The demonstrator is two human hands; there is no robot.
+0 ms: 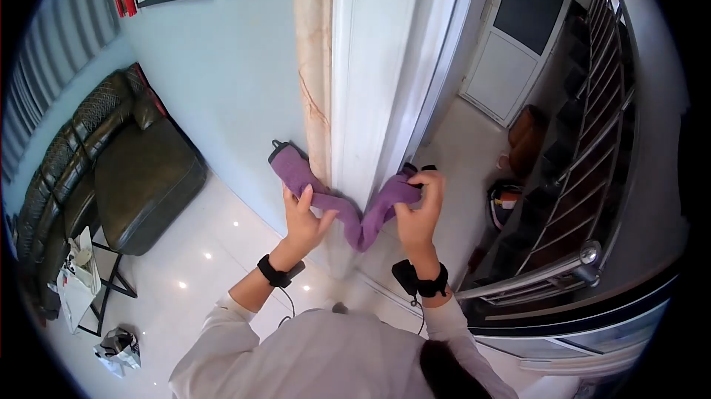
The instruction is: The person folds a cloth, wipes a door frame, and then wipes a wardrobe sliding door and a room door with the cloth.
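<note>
A long purple cloth [361, 232] with black end pieces hangs in a V between my two hands, in front of the white door frame [370, 88]. My left hand [302, 220] grips it near its left end, with thumb and fingers pinching the fabric. A black loop sticks out at that upper left end. Around the other end, close to a black end piece, my right hand [420, 212] is closed on the cloth. The middle of the cloth sags low against or just before the frame; I cannot tell whether it touches. Each wrist wears a black strap with a small box and cable.
To the left, a dark leather sofa [152, 184] stands by the wall, with a small white table [78, 303] and a bag [118, 351] near it. On the right are a metal stair railing [541, 273], a white door [511, 44] and items on the floor.
</note>
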